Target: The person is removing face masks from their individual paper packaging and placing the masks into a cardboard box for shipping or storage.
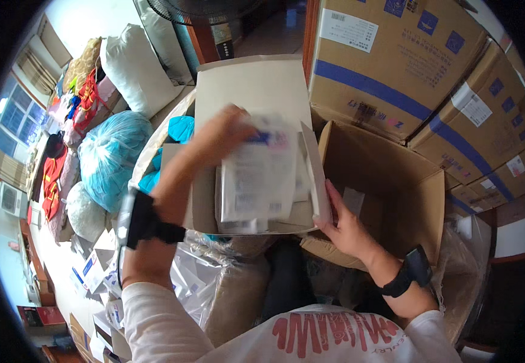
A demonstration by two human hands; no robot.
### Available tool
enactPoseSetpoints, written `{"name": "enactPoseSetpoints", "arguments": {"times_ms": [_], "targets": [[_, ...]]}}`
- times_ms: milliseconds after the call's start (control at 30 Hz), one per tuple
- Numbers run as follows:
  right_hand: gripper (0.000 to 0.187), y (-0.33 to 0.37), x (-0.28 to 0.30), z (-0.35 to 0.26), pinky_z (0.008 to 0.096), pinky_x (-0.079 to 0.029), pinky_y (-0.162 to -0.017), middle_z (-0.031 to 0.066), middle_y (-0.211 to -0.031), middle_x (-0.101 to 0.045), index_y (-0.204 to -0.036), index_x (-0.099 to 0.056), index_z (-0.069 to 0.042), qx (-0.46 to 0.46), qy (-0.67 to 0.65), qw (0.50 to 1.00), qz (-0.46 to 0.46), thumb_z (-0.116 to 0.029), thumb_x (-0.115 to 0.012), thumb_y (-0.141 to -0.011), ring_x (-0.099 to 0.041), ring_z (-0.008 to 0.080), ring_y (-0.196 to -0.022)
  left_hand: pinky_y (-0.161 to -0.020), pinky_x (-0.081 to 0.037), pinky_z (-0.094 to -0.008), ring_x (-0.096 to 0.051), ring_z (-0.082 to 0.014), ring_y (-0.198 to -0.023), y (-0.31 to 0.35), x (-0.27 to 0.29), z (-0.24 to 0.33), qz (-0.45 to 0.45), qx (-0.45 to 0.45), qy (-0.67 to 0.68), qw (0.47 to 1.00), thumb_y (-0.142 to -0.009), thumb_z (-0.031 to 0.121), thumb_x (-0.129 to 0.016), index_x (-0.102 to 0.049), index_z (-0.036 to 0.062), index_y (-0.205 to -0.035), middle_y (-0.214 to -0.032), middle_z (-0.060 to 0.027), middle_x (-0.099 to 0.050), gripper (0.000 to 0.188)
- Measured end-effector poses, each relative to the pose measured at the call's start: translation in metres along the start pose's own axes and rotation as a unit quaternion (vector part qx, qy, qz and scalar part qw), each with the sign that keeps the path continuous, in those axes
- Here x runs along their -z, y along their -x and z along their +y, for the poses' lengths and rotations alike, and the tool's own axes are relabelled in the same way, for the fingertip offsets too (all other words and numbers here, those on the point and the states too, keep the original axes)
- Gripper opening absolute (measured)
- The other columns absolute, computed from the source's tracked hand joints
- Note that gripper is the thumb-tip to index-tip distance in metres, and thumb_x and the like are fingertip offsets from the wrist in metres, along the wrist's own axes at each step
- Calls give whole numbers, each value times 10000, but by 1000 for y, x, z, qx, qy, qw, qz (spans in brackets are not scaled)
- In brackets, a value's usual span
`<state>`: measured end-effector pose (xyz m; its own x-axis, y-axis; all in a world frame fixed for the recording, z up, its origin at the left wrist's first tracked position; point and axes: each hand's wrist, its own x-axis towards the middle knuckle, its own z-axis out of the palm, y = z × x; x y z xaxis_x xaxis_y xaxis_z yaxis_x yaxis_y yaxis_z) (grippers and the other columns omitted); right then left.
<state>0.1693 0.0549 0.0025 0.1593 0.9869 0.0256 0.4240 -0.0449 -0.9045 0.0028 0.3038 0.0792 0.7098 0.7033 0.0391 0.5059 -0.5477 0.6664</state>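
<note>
We'd watch the packet (259,175) first: it's over the open white box (315,181), & a weak pinch on its top edge could prob let it slip or crease, esp if a corner snags on the box's wall. Box itself might shift or its right wall buckle if our R hand (348,227) squeezes or leans too hard. Anything dropped past the box's right side could land in the brown carton (434,196) just beside it. Hands now: our L hand (235,127), over the box's rear part in front of its raised lid (250,81), is blurred, fingers mostly closed & seemingly pinching the packet's upper edge; exact fingertip placement we can't tell. R hand, at the box's front right corner, is half curled, thumb one side & fingers the other, gripping the wall, no packet in it
</note>
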Motion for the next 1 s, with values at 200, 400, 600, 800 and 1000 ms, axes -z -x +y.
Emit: {"name": "enactPoseSetpoints", "arguments": {"times_ms": [200,400,600,800,1000], "targets": [[675,1,17,-13,341,-248,-998,161,-1352,-257,-1354,-131,-63,9,-14,999,-47,-165,-548,-833,-261,223,-1244,-678,-424,-231,-518,-85,-766,60,86,7,230,-87,260,934,-843,184,-542,-534,29,-971,-868,-11,-569,201],[739,17,55,-98,343,-255,-987,210,-1311,-319,-1282,-268,44,185,-27,981,44,-390,-595,-781,-295,245,-1227,-703,-426,-225,-494,-64,-803,99,55,70,91,-135,260,952,-836,154,-556,-509,47,-972,-819,16,-521,179],[438,63,43,-111,289,-424,-809,112,-1031,-554,-1171,-397,13,104,-104,989,23,-252,-532,-850,-532,159,-935,-762,-390,-259,-465,-169,-905,113,-17,120,56,-193,240,950,-805,153,-590,-497,-5,-965,-949,-80,-467,244],[354,109,33,-83,260,-434,-751,100,-966,-556,-1134,-418,19,84,-149,973,158,-242,-443,-896,-531,129,-877,-922,-336,-312,-341,-245,-1159,126,-106,141,166,-114,525,827,-780,163,-623,-427,3,-1150,-1230,-143,-350,448],[352,142,47,-47,256,-418,-739,106,-959,-555,-1118,-427,14,54,-136,981,126,-259,-444,-897,-509,119,-832,-718,-439,-254,-535,-106,-805,143,-140,156,47,30,614,787,-859,263,-521,-511,26,-1047,-901,-41,-578,302]]}}
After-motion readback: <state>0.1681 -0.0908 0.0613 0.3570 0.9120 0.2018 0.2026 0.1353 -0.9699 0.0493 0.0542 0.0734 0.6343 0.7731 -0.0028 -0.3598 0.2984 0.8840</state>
